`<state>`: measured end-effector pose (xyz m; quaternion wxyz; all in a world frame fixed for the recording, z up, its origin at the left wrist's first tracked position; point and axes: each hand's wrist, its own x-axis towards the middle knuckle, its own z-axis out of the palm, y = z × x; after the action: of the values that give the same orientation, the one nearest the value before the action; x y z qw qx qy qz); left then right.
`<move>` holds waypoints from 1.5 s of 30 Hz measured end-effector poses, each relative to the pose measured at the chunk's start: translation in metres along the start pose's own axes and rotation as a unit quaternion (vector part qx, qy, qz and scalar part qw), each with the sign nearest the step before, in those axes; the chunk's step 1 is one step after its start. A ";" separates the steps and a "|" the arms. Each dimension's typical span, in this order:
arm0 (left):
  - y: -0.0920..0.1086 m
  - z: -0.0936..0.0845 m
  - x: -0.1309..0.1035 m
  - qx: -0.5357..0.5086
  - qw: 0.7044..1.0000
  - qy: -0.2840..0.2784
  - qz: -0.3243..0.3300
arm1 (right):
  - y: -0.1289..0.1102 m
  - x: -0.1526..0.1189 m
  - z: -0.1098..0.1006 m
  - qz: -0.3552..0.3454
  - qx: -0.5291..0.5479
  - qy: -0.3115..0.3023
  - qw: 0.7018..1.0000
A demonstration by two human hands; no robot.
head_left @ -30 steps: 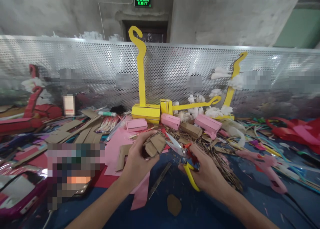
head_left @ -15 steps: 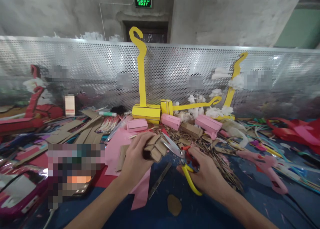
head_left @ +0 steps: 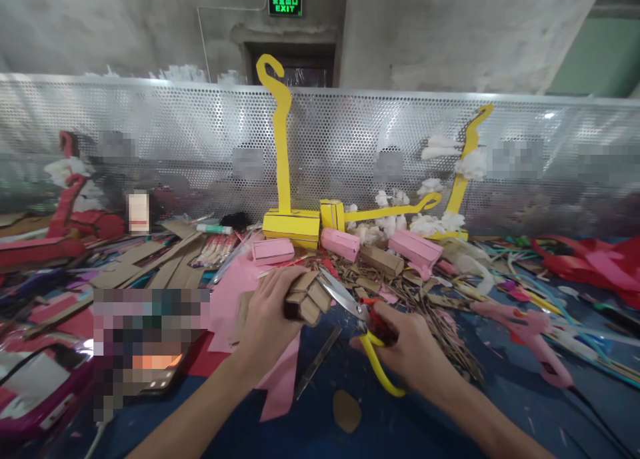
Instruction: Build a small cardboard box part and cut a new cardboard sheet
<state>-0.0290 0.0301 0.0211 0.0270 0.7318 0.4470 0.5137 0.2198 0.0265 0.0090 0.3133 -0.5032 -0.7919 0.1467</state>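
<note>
My left hand (head_left: 270, 315) is wrapped round a small brown cardboard box (head_left: 307, 299) with angled sides, its end turned toward my right. In my right hand (head_left: 403, 339) are scissors (head_left: 379, 365) with one yellow and one red handle. Their blades meet the upper right edge of the box; whether they bite into it I cannot tell. Beneath my left hand lie pink paper (head_left: 281, 392) and a piece of cardboard. Behind the hands sit pink-covered boxes (head_left: 273, 251) and a bare cardboard box (head_left: 381, 261).
Yellow hooked cardboard shapes (head_left: 283, 159) stand by a perforated metal screen (head_left: 200, 132). Cardboard scraps (head_left: 445, 325) heap up behind my right hand. A pink glue gun (head_left: 535, 332) with a cord lies at right. Cardboard strips (head_left: 130, 262) and red hooked pieces (head_left: 63, 205) cover the left.
The scissors' blades have come closer together at the box's edge. The box has tipped slightly in my left hand, and both hands stay nearly in place.
</note>
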 end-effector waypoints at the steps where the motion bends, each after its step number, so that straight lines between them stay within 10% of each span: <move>1: 0.000 0.000 0.000 0.006 1.000 0.000 0.000 | 0.000 0.000 0.000 0.001 0.002 0.001 1.000; 19: -0.006 0.004 -0.001 0.024 1.000 0.005 -0.004 | 0.001 0.001 0.007 0.040 -0.007 0.017 0.999; 29: -0.006 0.011 -0.009 0.025 0.994 -0.085 0.067 | -0.013 -0.006 0.007 0.036 -0.011 -0.002 0.999; 45: -0.006 0.003 -0.003 0.051 0.993 -0.016 0.101 | -0.016 -0.007 0.003 0.026 -0.014 -0.016 0.999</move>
<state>-0.0306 0.0330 0.0150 -0.0549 0.7818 0.3962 0.4783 0.2085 0.0130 0.0128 0.2897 -0.5252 -0.7856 0.1518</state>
